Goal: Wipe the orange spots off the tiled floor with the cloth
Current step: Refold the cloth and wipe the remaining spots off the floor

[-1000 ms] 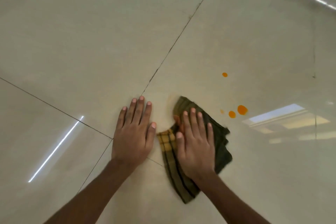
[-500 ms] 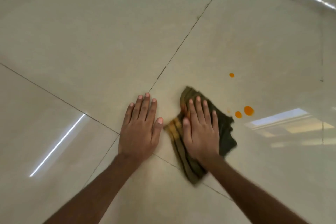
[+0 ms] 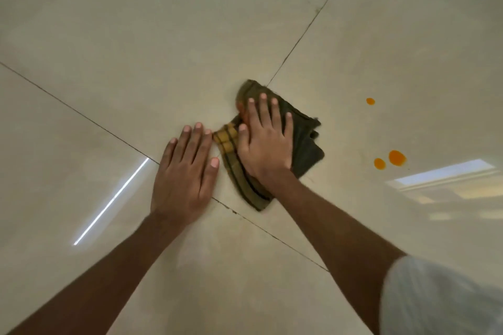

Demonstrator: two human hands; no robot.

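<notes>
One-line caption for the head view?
Right hand presses checked cloth on tiled floor; three orange spots remain.

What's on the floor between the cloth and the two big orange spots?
Nothing: in the head view, only bare shiny tile separates the cloth from the orange spots.

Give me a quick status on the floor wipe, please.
Right hand flat on cloth; left hand braced on floor. Three orange spots left. Nothing blocking.
</notes>
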